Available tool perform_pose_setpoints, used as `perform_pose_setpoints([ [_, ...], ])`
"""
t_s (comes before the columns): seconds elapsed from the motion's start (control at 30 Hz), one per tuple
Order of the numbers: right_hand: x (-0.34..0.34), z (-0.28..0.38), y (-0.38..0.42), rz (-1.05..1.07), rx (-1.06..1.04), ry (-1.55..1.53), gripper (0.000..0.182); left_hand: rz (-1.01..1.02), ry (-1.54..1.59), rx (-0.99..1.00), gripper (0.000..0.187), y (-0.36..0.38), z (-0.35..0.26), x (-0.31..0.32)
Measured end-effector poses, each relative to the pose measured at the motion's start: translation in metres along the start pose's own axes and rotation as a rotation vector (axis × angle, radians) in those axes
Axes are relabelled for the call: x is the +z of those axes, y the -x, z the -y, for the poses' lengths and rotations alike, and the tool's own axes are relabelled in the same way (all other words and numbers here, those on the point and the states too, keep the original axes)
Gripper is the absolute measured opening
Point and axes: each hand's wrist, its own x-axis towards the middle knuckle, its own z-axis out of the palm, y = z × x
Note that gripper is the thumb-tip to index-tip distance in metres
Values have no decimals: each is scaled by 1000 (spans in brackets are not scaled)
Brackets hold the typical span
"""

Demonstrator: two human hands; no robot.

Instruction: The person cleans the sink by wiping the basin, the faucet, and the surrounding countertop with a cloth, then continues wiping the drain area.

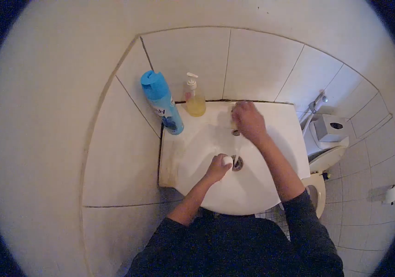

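My left hand (216, 169) is over the basin of the white sink (206, 196), its fingers closed around a small white rounded object (227, 160). What kind of object it is I cannot make out. Just right of it a thin stream of water (237, 154) falls toward the drain (237, 163). At the back of the sink my right hand (249, 122) is closed over the top of the faucet (236, 132), slightly blurred. It hides the faucet handle, and only the spout end shows below.
On the sink's back left corner stand a blue spray can (163, 102) and a pump bottle (196, 102) of yellow liquid. Tiled wall borders the sink behind and left. To the right are a toilet (329, 159), a tissue box (331, 128) and a paper roll (389, 195).
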Motion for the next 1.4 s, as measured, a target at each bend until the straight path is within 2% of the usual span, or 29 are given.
perform_pose_setpoints([
  [0.07, 0, -16, -4, -167, -27, 61, 24, -79, -28, 246, 46, 16, -6, -8],
  [0.1, 1, -18, -2, -173, -21, 60, 24, -75, -34, 250, 46, 23, -9, -12],
  [0.17, 3, -22, 1, -106, 23, 38, 30, -205, -210, 377, 46, 36, -12, -18],
  [0.2, 6, -23, 3, -109, 24, 39, 30, -205, -211, 380, 46, 41, -16, -20],
  [0.27, 17, -19, 15, -80, 106, -15, 38, -214, -22, 216, 41, 57, -22, -23],
  [0.4, 45, -14, 41, -163, 80, 42, 45, -241, 133, 156, 38, 57, 9, -13],
  [0.47, 44, 3, 62, -462, -15, 116, 43, -309, 264, 87, 36, 59, 14, -14],
  [0.53, 69, 21, 97, -220, 9, -107, 52, -299, 333, 48, 37, 61, 15, -20],
  [0.6, 94, 30, 127, 197, 11, -325, 53, -294, 411, -1, 37, 62, 15, -25],
  [0.67, 105, 34, 141, 463, 134, -902, 54, -215, 395, 46, 39, 65, 14, -32],
  [0.7, 102, 33, 141, 465, 133, -905, 54, -217, 392, 43, 39, 68, 12, -32],
  [0.77, 95, 27, 141, 684, 157, -963, 54, -447, 19, 251, 38, 75, 9, -28],
  [0.8, 100, 22, 141, 685, 158, -966, 54, -446, 17, 250, 38, 79, 4, -31],
  [0.87, 129, 1, 139, 514, 247, -783, 51, -536, -332, 509, 38, 88, -6, -39],
  [0.9, 159, -18, 133, 590, 471, -1105, 47, -532, -331, 506, 38, 91, -6, -41],
  [0.93, 155, -21, 124, 593, 475, -1105, 47, -468, -322, 535, 36, 96, -4, -42],
  [1.0, 148, -30, 104, 628, 718, -1118, 44, -405, -312, 558, 35, 104, 0, -40],
  [1.03, 156, -30, 95, 632, 718, -1119, 44, -354, -325, 543, 33, 108, 1, -38],
  [1.1, 186, -26, 77, 507, 451, -950, 44, -299, -337, 522, 31, 109, 1, -37],
  [1.13, 186, -16, 71, 513, 454, -951, 44, -281, -357, 498, 29, 108, 0, -38],
  [1.2, 173, 5, 58, 395, 773, -1426, 39, -260, -378, 468, 27, 108, 1, -37],
  [1.23, 168, -1, 54, 397, 776, -1429, 39, -259, -390, 456, 26, 108, 2, -37],
  [1.3, 153, -24, 51, 610, 707, -1182, 37, -259, -404, 444, 25, 106, 4, -38],
  [1.4, 136, -57, 63, 579, 804, -1173, 33, -287, -352, 490, 20, 105, 6, -38],
])
